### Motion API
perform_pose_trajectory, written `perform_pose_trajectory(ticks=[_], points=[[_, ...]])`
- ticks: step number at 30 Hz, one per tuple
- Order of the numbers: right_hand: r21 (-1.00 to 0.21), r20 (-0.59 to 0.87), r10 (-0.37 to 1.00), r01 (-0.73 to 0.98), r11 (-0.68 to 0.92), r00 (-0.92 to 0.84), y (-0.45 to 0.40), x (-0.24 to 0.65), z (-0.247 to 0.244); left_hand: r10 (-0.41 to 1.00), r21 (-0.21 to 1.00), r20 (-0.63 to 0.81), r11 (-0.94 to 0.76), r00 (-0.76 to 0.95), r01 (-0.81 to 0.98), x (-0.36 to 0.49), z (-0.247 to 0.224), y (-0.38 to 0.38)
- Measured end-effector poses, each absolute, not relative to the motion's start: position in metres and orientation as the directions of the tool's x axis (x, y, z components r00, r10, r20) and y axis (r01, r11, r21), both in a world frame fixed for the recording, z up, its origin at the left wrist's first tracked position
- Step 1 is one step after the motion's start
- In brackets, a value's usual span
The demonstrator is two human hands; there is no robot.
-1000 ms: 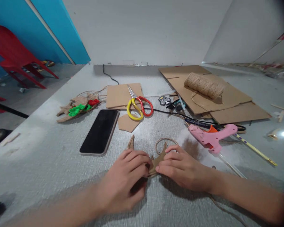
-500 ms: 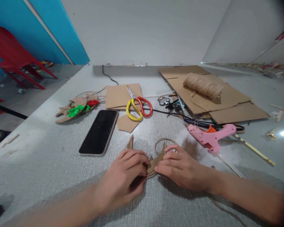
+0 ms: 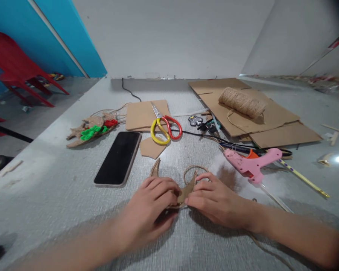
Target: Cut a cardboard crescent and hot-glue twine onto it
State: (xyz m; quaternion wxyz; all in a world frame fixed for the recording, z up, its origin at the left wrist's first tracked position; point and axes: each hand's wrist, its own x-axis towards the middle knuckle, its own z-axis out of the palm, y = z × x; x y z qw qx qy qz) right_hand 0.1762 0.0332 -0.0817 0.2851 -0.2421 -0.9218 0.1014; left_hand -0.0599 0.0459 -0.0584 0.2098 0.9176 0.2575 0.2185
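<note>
A crescent-shaped cardboard piece (image 3: 187, 190) with twine along its edge lies between my hands near the table's front. My left hand (image 3: 155, 203) grips its lower left part, fingers bent over it and thumb beneath. The fingers of my right hand (image 3: 214, 199) pinch its right arm. One pointed tip rises above my left hand. A loop of twine (image 3: 196, 166) curves just behind my right fingers, and more twine trails out under my right forearm. Beyond the hands is a small cut cardboard piece (image 3: 152, 148).
A black phone (image 3: 118, 159) lies left, with a twine ornament (image 3: 92, 130) behind it. Scissors (image 3: 161, 126) rest on a cardboard square (image 3: 138, 113). On the right are a pink glue gun (image 3: 250, 163), cardboard sheets (image 3: 274, 128) and a twine roll (image 3: 241, 101).
The crescent piece has tilted slightly between my hands, its left tip a little higher. My left fingers have shifted slightly to the right along it. The right hand has barely moved.
</note>
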Motion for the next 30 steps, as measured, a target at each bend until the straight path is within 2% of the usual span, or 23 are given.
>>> perform_pose_trajectory(ticks=[9,17,24,27,30], points=[[-0.299,0.511,0.495,0.395,0.869,-0.702,0.033,0.175,-0.077,0.564,0.496,0.347,-0.788,0.749,0.364,-0.06,-0.075,0.046],[-0.316,0.544,0.455,0.33,0.889,-0.705,0.034,0.177,-0.08,0.532,0.461,0.363,-0.816,0.765,0.348,-0.062,-0.072,0.046],[-0.318,0.5,0.487,0.371,0.873,-0.716,0.033,0.177,-0.081,0.47,0.324,0.436,-0.878,0.767,0.353,-0.061,-0.071,0.046],[-0.363,0.455,0.519,0.381,0.85,-0.724,0.034,0.177,-0.077,0.454,0.307,0.459,-0.888,0.764,0.343,-0.062,-0.074,0.047],[-0.495,0.348,0.542,0.341,0.799,-0.765,0.037,0.18,-0.067,0.438,0.336,0.456,-0.891,0.775,0.306,-0.064,-0.076,0.048]])
